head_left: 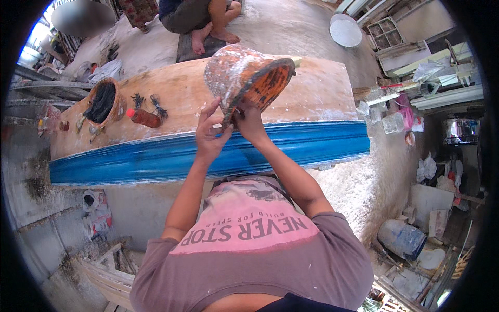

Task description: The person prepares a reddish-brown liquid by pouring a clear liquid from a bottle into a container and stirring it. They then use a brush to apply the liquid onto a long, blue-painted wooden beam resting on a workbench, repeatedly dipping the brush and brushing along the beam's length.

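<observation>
One crusted orange bowl (228,72), upper centre; left hand (210,138), fingers spread; right hand (250,125) gripping rim. Likely stiff, fairly light; rim offers firmest hold.

room r. of bowl (244,73); btl. (143,118) blocks l.

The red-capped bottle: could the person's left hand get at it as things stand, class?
Probably yes: nothing visible stands between the left hand and the red-capped bottle, though that hand is at the rim of the orange bowl.
</observation>
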Available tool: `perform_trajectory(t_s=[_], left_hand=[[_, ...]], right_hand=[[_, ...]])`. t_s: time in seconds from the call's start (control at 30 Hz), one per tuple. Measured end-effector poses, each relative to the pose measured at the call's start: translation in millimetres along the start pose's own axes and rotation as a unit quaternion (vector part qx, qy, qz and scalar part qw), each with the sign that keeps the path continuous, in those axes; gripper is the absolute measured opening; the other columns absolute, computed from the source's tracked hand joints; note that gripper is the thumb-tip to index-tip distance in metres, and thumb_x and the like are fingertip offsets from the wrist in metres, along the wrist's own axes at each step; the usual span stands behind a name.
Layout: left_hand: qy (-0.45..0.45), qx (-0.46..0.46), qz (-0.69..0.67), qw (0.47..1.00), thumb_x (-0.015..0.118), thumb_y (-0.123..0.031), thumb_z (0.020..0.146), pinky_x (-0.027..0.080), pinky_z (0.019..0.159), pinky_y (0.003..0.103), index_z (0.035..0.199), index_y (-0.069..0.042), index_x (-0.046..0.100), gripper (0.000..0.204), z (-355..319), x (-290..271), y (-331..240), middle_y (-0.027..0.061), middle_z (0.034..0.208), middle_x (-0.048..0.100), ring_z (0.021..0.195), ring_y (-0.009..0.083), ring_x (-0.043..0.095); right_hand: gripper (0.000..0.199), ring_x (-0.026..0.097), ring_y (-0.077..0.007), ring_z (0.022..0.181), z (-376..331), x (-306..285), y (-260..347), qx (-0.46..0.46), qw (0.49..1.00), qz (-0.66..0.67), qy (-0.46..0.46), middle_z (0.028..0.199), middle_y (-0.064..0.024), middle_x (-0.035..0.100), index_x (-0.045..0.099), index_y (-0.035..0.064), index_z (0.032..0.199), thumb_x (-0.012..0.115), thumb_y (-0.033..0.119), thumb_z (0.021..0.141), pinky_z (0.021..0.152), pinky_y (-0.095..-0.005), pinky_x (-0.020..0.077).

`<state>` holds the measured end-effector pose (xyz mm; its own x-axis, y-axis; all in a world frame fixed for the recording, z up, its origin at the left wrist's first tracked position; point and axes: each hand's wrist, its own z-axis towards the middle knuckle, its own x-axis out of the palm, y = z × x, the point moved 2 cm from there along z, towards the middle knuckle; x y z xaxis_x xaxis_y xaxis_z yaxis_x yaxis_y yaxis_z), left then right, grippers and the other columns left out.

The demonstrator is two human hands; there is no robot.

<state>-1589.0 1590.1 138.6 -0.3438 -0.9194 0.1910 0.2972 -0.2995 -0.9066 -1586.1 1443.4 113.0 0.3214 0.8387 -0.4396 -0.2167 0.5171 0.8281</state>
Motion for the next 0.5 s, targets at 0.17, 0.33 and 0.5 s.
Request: perform_trajectory(t_s=[0.17, 0.33, 0.5], left_hand=[[0.043, -0.042, 0.063, 0.996, 0.068, 0.012, 0.077, 0.059, 0.090, 0.031, 0.091, -0.005, 0.060, 0.024, 6, 7, -9, 0.0135, 0.145, 0.038, 0.138, 0.0286, 0.036], [-0.045, -0.028, 0.061, 0.997, 0.067, 0.012, 0.079, 0.060, 0.088, 0.033, 0.097, -0.003, 0.059, 0.025, 8, 10, 8, 0.0119, 0.143, 0.041, 0.132, 0.0251, 0.045], [-0.162, -0.193, -0.135, 0.958, 0.065, 0.006, 0.084, 0.058, 0.079, 0.030, 0.108, -0.008, 0.055, 0.029, 14, 17, 24, 0.0051, 0.118, 0.061, 0.106, 0.0161, 0.062]], right_hand=[[0.014, 0.066, -0.0196, 0.091, -12, 7, -16, 0.295, 0.862, 0.408, 0.060, 0.104, -0.0089, 0.068, 0.067, 0.0012, 0.101, 0.061, 0.005, 0.089, 0.072, -0.0347, 0.0531], [0.035, 0.064, -0.0176, 0.099, 7, -13, 7, 0.331, 0.686, 0.648, 0.016, 0.114, -0.0081, 0.065, 0.056, 0.0026, 0.126, 0.059, 0.004, 0.091, 0.084, -0.0321, 0.0530], [0.043, 0.063, -0.0147, 0.104, 12, -53, -17, 0.314, 0.712, 0.628, 0.017, 0.119, -0.0088, 0.065, 0.053, 0.0015, 0.135, 0.059, 0.005, 0.092, 0.093, -0.0275, 0.0495]])
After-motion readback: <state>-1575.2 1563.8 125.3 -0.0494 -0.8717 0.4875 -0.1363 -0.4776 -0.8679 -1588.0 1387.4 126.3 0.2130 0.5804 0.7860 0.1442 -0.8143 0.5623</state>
